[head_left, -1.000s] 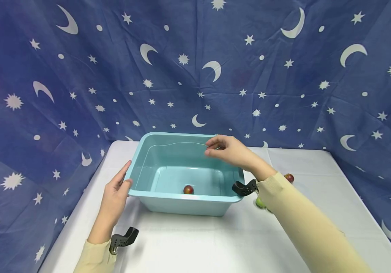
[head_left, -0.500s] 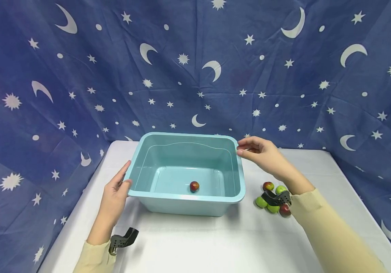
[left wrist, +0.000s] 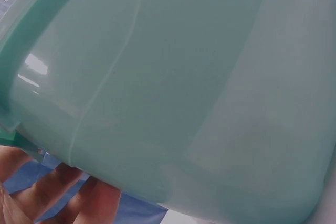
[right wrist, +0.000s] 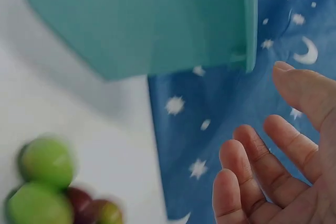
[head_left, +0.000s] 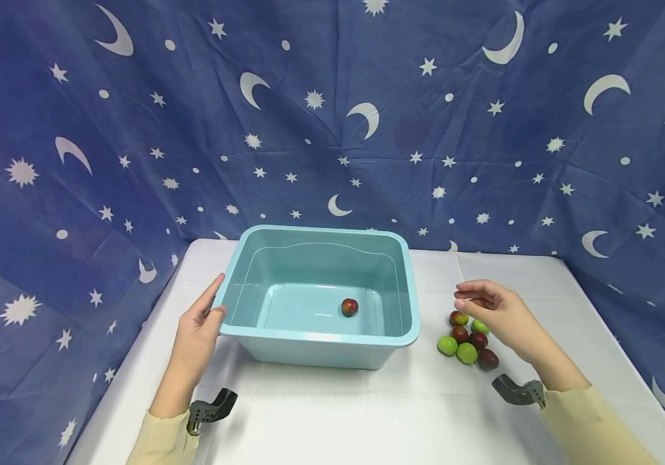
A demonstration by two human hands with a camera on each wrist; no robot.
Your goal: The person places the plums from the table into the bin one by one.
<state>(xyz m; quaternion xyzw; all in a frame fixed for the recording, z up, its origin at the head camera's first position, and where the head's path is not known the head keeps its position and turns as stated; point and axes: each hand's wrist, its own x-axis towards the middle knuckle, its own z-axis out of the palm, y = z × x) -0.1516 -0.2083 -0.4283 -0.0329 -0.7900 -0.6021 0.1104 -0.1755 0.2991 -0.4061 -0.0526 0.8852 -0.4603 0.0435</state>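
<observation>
My left hand [head_left: 197, 329] grips the left rim of a light blue plastic basin [head_left: 321, 335], thumb on the near part of the edge. In the left wrist view its fingers [left wrist: 97, 200] sit under the rim, against the outer wall. A small round red fruit [head_left: 350, 307] lies on the basin floor, right of centre. My right hand [head_left: 498, 315], fingers loosely bent and holding nothing, hovers just behind and right of a cluster of small fruits. Among them are dark red fruits [head_left: 487, 360], a red-yellow one [head_left: 458, 318] and green ones [head_left: 467, 352].
A white cloth [head_left: 321, 413] covers the table under the basin and fruits. Behind and along both sides hangs a blue curtain [head_left: 286, 110] with white moons and stars. Black wrist cameras [head_left: 520, 390] stick out from both sleeves.
My right hand has moved from over the basin, rightward past its rim, to the fruit cluster, uncovering it. The red fruit inside has rolled right and slightly back. The left hand stays put.
</observation>
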